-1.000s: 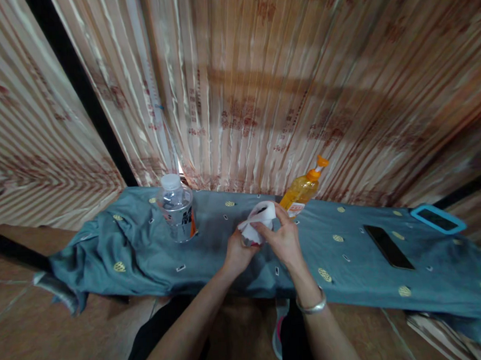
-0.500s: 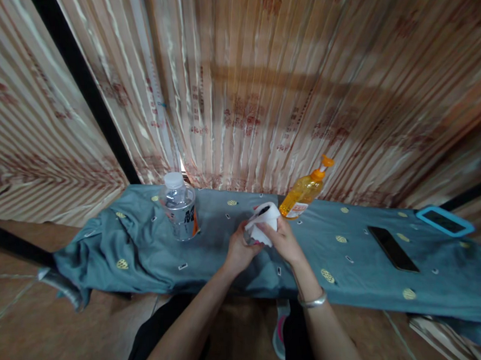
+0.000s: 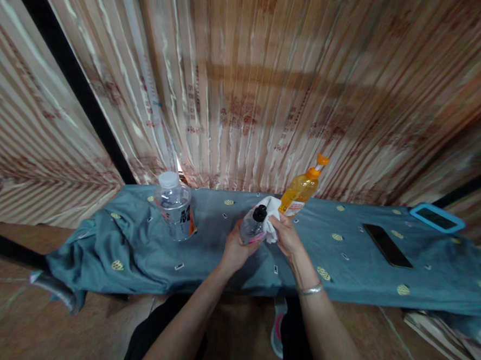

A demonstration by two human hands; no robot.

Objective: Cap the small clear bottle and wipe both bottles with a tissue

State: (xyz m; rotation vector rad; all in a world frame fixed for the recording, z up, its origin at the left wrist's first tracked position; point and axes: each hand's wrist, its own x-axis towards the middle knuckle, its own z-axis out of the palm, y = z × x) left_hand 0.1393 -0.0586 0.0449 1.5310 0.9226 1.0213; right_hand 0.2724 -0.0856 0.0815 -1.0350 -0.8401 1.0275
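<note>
Left hand point(image 3: 235, 247) grips a clear bottle point(image 3: 250, 230), right hand point(image 3: 288, 237) pinches a white cloth point(image 3: 270, 228).
Bottle looks light, maybe slippery: hold its middle. Cloth looks soft.

Clear black-capped bottle point(image 3: 249, 231), tilted, crumpled white cloth point(image 3: 270, 232) against its side

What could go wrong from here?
The small black-capped bottle might twist or slip: the left hand grips it low while the right hand holds a white cloth against it.

The orange pump bottle could get knocked over, since it stands close beyond the right hand.
</note>
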